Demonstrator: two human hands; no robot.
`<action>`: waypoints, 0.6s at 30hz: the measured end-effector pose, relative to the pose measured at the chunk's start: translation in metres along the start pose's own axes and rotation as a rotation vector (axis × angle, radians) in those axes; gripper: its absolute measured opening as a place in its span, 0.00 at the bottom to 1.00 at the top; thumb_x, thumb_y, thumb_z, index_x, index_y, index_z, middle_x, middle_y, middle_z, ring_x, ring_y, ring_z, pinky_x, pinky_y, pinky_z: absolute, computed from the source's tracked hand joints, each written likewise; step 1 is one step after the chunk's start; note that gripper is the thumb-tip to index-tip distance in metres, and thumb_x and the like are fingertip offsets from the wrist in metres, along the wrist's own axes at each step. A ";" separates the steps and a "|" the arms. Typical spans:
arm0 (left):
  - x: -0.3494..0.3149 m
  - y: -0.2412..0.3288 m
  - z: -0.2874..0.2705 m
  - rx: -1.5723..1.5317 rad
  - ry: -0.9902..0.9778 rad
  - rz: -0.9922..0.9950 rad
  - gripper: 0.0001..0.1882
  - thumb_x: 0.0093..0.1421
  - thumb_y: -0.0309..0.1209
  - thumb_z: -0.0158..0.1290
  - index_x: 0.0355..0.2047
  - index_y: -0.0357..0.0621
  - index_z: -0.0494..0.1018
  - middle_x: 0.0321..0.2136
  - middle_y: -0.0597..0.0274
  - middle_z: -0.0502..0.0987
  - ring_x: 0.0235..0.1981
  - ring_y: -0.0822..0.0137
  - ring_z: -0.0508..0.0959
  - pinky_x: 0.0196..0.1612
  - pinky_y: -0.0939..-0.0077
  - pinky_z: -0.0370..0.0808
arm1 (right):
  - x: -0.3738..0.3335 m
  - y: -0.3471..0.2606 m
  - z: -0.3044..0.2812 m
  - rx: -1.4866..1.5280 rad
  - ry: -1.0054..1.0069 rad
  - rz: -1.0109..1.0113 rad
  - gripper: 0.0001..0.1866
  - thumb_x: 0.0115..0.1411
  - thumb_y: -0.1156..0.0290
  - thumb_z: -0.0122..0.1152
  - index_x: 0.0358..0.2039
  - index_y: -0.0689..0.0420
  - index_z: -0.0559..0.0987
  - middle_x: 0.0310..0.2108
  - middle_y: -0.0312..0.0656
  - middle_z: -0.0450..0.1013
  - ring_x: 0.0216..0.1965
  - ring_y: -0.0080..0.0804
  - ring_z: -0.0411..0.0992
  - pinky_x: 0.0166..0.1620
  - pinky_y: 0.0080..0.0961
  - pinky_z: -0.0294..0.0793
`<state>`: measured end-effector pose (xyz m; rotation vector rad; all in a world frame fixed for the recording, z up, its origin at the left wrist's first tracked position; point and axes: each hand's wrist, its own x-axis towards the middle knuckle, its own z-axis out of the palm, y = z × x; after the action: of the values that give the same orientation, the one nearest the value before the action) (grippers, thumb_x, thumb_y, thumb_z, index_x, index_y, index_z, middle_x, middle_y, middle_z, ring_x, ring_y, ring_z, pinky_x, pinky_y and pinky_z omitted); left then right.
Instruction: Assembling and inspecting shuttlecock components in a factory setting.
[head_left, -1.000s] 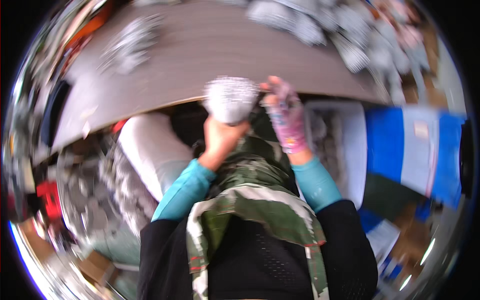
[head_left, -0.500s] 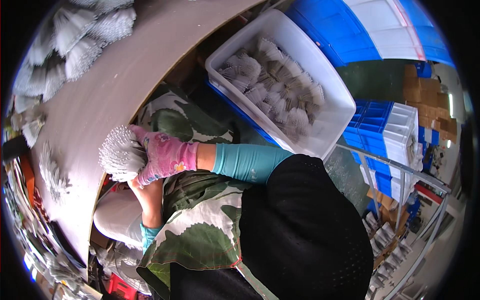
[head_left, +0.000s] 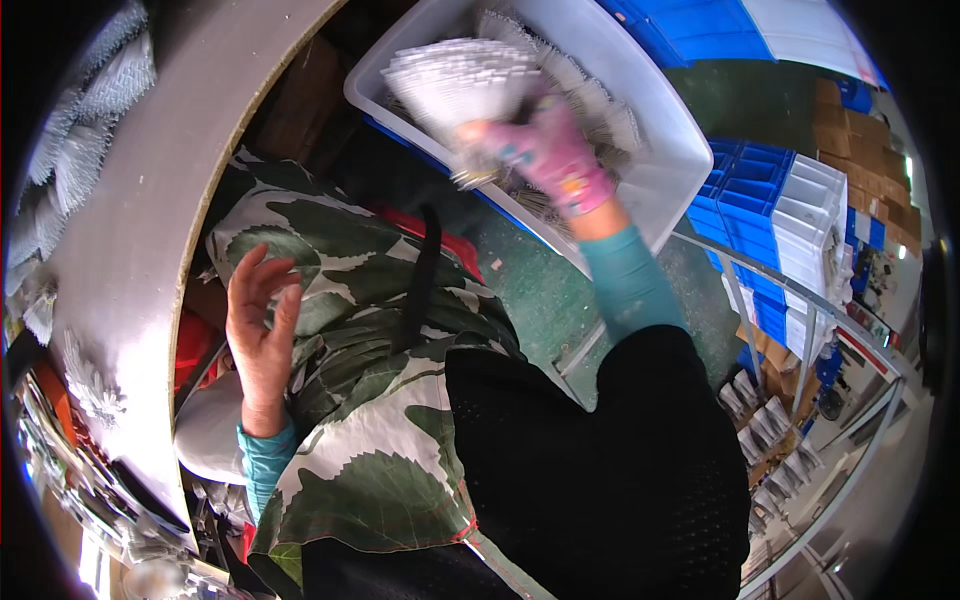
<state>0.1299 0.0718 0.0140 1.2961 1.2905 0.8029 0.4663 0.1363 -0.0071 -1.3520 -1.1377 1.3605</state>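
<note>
My right hand point(head_left: 560, 160), in a pink patterned glove, grips a fanned bundle of thin white strands point(head_left: 460, 85) at its narrower end. It is over a white plastic tub point(head_left: 670, 165), and motion blurs both hand and bundle. Inside the tub lie several similar bundles point(head_left: 615, 125), partly hidden by the held one. My bare left hand point(head_left: 262, 335) is raised beside the table edge, above my lap. Its fingers are loosely bent and apart, with nothing in them.
A curved tabletop point(head_left: 150, 220) on the left bears more white bundles point(head_left: 75, 170) and a smaller bunch point(head_left: 92, 385). Stacked blue and white crates point(head_left: 760, 215), a metal rail point(head_left: 780, 288) and cardboard boxes point(head_left: 875, 170) stand right of the tub. A camouflage apron point(head_left: 380, 420) covers my lap.
My right hand has carried the bundle from the table edge up and right, over the tub. My left hand has parted from it and opened. The view has shifted somewhat.
</note>
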 end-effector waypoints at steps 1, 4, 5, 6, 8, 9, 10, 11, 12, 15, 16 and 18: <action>0.000 -0.003 -0.003 0.001 0.026 -0.031 0.25 0.58 0.20 0.53 0.56 0.37 0.61 0.43 0.56 0.74 0.42 0.70 0.75 0.48 0.78 0.70 | -0.002 0.012 -0.029 -0.050 0.077 0.013 0.30 0.41 0.64 0.74 0.44 0.60 0.73 0.37 0.39 0.76 0.37 0.26 0.74 0.43 0.24 0.74; -0.001 -0.017 -0.016 0.014 0.070 -0.034 0.23 0.58 0.21 0.52 0.54 0.37 0.63 0.43 0.57 0.74 0.41 0.72 0.73 0.46 0.80 0.69 | -0.022 0.064 -0.105 -0.617 0.026 -0.061 0.36 0.42 0.62 0.72 0.51 0.60 0.68 0.45 0.49 0.72 0.41 0.38 0.74 0.47 0.27 0.73; -0.001 -0.014 -0.018 0.034 0.095 -0.078 0.22 0.59 0.21 0.52 0.54 0.37 0.63 0.42 0.57 0.74 0.41 0.72 0.73 0.45 0.81 0.69 | -0.031 0.061 -0.104 -0.846 -0.004 0.162 0.40 0.42 0.61 0.72 0.54 0.59 0.65 0.47 0.51 0.70 0.45 0.42 0.72 0.50 0.28 0.71; -0.002 -0.018 -0.023 0.052 0.099 -0.083 0.22 0.59 0.22 0.52 0.54 0.37 0.63 0.42 0.57 0.73 0.41 0.72 0.73 0.45 0.82 0.69 | -0.036 0.061 -0.106 -1.070 -0.036 0.386 0.44 0.41 0.60 0.72 0.58 0.57 0.62 0.49 0.53 0.69 0.49 0.46 0.70 0.53 0.30 0.69; -0.001 -0.023 -0.025 0.058 0.120 -0.079 0.22 0.59 0.23 0.53 0.54 0.37 0.63 0.42 0.57 0.74 0.42 0.72 0.73 0.45 0.82 0.69 | -0.058 0.113 -0.131 -1.084 -0.024 0.453 0.47 0.41 0.59 0.73 0.60 0.54 0.60 0.50 0.52 0.68 0.52 0.46 0.68 0.55 0.30 0.67; -0.001 -0.027 -0.024 0.053 0.119 -0.086 0.22 0.59 0.23 0.53 0.54 0.37 0.63 0.42 0.57 0.74 0.42 0.72 0.73 0.45 0.82 0.69 | -0.069 0.139 -0.139 -1.095 -0.014 0.524 0.50 0.40 0.58 0.73 0.62 0.52 0.57 0.51 0.51 0.68 0.55 0.46 0.65 0.57 0.30 0.65; -0.005 -0.027 -0.026 0.074 0.144 -0.110 0.22 0.59 0.23 0.53 0.54 0.37 0.63 0.42 0.57 0.74 0.42 0.72 0.73 0.45 0.82 0.69 | -0.074 0.148 -0.132 -1.089 -0.031 0.521 0.50 0.40 0.58 0.73 0.62 0.52 0.57 0.51 0.51 0.68 0.55 0.46 0.65 0.57 0.30 0.65; -0.007 -0.028 -0.028 0.095 0.172 -0.131 0.22 0.59 0.23 0.53 0.54 0.37 0.63 0.42 0.57 0.74 0.42 0.72 0.73 0.45 0.82 0.69 | -0.079 0.154 -0.121 -1.067 -0.041 0.606 0.50 0.41 0.58 0.72 0.63 0.50 0.56 0.53 0.51 0.67 0.56 0.45 0.65 0.58 0.30 0.64; -0.010 -0.029 -0.030 0.103 0.187 -0.137 0.22 0.59 0.23 0.53 0.54 0.37 0.63 0.42 0.57 0.74 0.42 0.72 0.73 0.45 0.82 0.69 | -0.082 0.163 -0.115 -1.044 -0.051 0.691 0.51 0.41 0.59 0.72 0.63 0.48 0.55 0.54 0.51 0.66 0.56 0.45 0.65 0.58 0.31 0.64; -0.016 -0.038 -0.028 0.120 0.198 -0.181 0.22 0.59 0.23 0.53 0.54 0.37 0.63 0.42 0.57 0.74 0.42 0.72 0.73 0.46 0.82 0.69 | -0.117 0.248 -0.127 -1.087 -0.075 0.579 0.50 0.43 0.60 0.71 0.64 0.47 0.53 0.57 0.51 0.62 0.57 0.47 0.64 0.59 0.33 0.64; -0.019 -0.039 -0.029 0.125 0.223 -0.199 0.22 0.59 0.23 0.53 0.54 0.37 0.63 0.42 0.57 0.74 0.41 0.73 0.73 0.46 0.82 0.69 | -0.113 0.250 -0.120 -1.080 -0.093 0.572 0.50 0.43 0.60 0.71 0.64 0.47 0.53 0.57 0.51 0.62 0.57 0.47 0.64 0.59 0.33 0.64; -0.023 -0.041 -0.029 0.138 0.258 -0.226 0.22 0.59 0.23 0.53 0.54 0.37 0.63 0.42 0.57 0.74 0.41 0.73 0.73 0.46 0.81 0.69 | -0.103 0.255 -0.104 -1.117 -0.030 0.638 0.47 0.43 0.63 0.70 0.62 0.49 0.56 0.59 0.52 0.58 0.57 0.51 0.62 0.58 0.36 0.63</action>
<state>0.0888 0.0491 -0.0146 1.1535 1.6912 0.7479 0.5768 -0.0116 -0.2357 -2.6659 -1.6663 1.1372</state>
